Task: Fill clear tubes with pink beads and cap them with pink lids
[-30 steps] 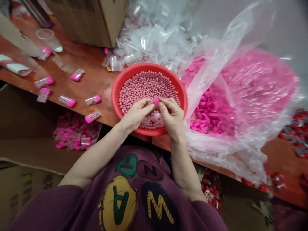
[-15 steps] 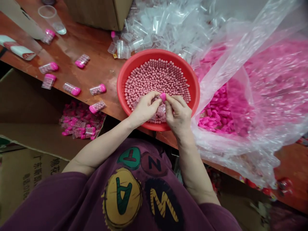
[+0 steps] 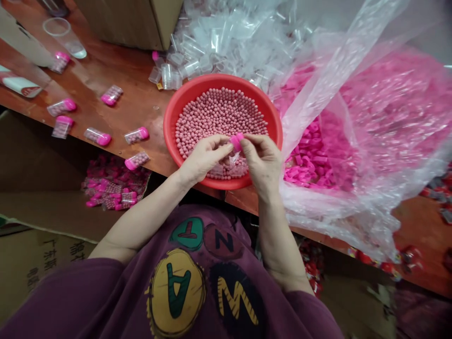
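Both hands meet over a red plastic bowl (image 3: 170, 123) filled with small pink beads (image 3: 226, 110). Between my fingertips is a bright pink cap (image 3: 236, 141). My left hand (image 3: 203, 157) pinches it from the left with thumb and forefinger. From the other side my right hand (image 3: 264, 162) grips it, also closed. Whether a clear tube sits under the left fingers cannot be made out. Below the hands, a clear plastic piece (image 3: 235, 164) lies over the beads.
Several bead-filled tubes (image 3: 136, 135) with pink caps lie on the orange table (image 3: 148, 101); more fill a carton (image 3: 115, 183) below. Empty clear tubes (image 3: 215, 42) pile behind the bowl. A clear bag (image 3: 318, 113) of pink caps (image 3: 310, 155) stands right. A cardboard box (image 3: 123, 23) is behind.
The view has shifted, so the table's things sit a little further left. The pink cap has turned between my fingers and shows more of its side. Both hands stay over the bowl.
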A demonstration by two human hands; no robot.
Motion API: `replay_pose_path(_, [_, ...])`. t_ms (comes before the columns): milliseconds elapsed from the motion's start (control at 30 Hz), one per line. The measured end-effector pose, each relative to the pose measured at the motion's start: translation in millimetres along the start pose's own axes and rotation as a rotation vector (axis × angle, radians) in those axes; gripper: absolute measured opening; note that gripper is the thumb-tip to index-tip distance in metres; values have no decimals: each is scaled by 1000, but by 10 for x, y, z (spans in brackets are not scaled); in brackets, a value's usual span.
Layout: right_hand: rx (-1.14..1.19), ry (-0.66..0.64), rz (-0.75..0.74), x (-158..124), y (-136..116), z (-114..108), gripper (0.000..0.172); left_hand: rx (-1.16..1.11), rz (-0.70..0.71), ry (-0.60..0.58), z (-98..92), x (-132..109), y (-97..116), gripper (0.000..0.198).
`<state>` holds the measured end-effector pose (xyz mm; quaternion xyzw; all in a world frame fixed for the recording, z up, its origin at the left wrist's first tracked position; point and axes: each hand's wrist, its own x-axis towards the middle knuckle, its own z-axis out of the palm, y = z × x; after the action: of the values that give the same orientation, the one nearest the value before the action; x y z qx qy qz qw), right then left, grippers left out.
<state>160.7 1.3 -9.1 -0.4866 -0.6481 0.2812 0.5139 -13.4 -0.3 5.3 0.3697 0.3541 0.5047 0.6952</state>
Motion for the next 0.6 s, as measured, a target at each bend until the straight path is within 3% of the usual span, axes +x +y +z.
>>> replay_pose_path(33, [-95,-93,-44,0,-69,-25,24,2,6,23,6,2,1,9])
replay_pose_path(100, [-313,-231,-142,-11,-168,-53,39,11,-7,78,30,9,10,13])
replay_pose_path(200, [-620,-275,-212,-38,-168,5,66,38,-92,122,91,15,37,15])
replay_pose_path(400, [-703,-110,-297,-65,46,212,52,5,-134,154,147,-6,100,21])
replay_pose_path(600, [-736,-138,-300,-39,62,249,44,11,-144,99,114,27,44,24])
